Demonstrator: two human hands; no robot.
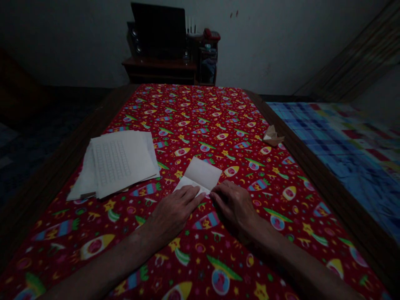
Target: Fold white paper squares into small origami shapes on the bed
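Note:
A small white sheet of paper (204, 171) lies on the patterned red tablecloth in front of me, with a crease across it and a narrower near section. My left hand (175, 208) rests on that near section, fingers stretched out over the paper and thumb along its near edge. At the sheet's right corner is my right hand (234, 202), fingers curled together and thumb against the index finger, closed on the paper's edge. The fingertips of both hands cover part of the near edge.
A stack of paper sheets (125, 162), the top one printed with a grid, lies to the left. A folded brown paper piece (273, 136) stands near the right edge of the red tablecloth (200, 254). Beyond the table are a dark monitor (159, 29) and a red telephone (211, 34).

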